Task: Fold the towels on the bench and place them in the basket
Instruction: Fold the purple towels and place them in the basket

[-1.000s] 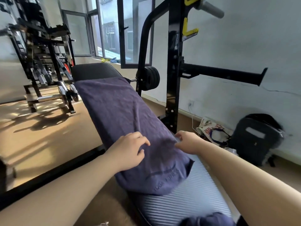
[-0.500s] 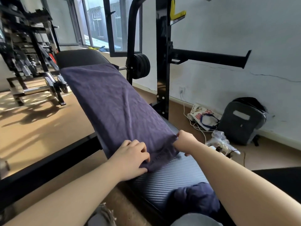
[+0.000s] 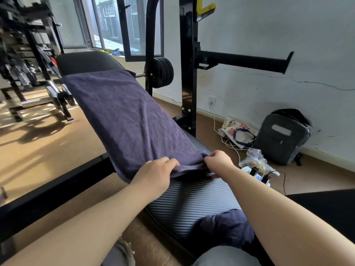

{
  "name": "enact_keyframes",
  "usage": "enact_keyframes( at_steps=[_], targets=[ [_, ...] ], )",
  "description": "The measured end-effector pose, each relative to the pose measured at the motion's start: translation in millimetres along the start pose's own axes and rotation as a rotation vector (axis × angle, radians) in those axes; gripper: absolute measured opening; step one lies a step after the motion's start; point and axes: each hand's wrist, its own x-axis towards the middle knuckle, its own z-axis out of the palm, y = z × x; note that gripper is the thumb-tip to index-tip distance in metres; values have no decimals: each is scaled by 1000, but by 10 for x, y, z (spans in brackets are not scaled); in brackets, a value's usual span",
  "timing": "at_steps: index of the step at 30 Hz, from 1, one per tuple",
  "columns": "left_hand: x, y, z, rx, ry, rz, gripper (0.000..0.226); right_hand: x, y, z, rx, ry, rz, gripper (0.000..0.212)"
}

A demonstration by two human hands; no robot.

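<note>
Left hand (image 3: 153, 173): fingers curled over the near edge of the purple towel (image 3: 124, 116), gripping the cloth close to its left corner. Right hand (image 3: 219, 162): clenched on the near right corner of the same towel, the cloth pinched between thumb and fingers. The edge between the two hands is lifted slightly off the padding.

Towel position: spread lengthwise along the inclined back pad of the counter (image 3: 192, 198), covering it from just below the top of the pad down to the seat section. The left side of the towel hangs over the pad's edge. The ribbed black seat surface lies bare just below the held edge.

Second item: a dark blue bundle (image 3: 224, 225) rests on the near end of the counter, partly hidden by the right forearm. It is probably another towel, crumpled, though the view does not confirm this.

Surroundings: a black rack upright (image 3: 189, 73) stands just beside the counter on the right, with weight plates (image 3: 163, 72) on a bar behind it. On the floor by the wall are a grey backpack (image 3: 282, 135), a printed tote bag (image 3: 236, 133), a clear plastic bag (image 3: 253, 156) and a power strip (image 3: 257, 173) with cables plugged in.
</note>
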Motion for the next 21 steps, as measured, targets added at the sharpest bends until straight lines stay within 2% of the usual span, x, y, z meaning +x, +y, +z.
enact_keyframes(
  at_steps=[3, 5, 7, 10, 11, 15, 18, 21],
  targets=[
    [54, 35, -23, -33, 91, 3, 31, 57, -15, 12, 313, -54, 47, 5],
    [73, 66, -36, -7, 176, 26, 36, 79, -49, 3, 421, -88, 58, 4],
    [79, 66, -24, 36, 191, 43, 40, 95, -88, -11, 491, -92, 63, 5],
    [76, 25, 27, 46, 212, 55, 17, 125, -129, -36, 565, -67, 63, 11],
    [71, 19, 28, 28, 211, 37, 16, 135, -138, -48, 564, -43, 63, 11],
    [52, 26, -48, -45, 110, -27, 25, 177, -130, -109, 572, 47, 68, 9],
    [32, -19, -119, -131, 30, -23, 34, 197, -99, -132, 599, 89, 70, 17],
    [7, -70, -180, -175, -31, -52, 34, 200, -51, -153, 573, 135, 76, 21]
  ],
)
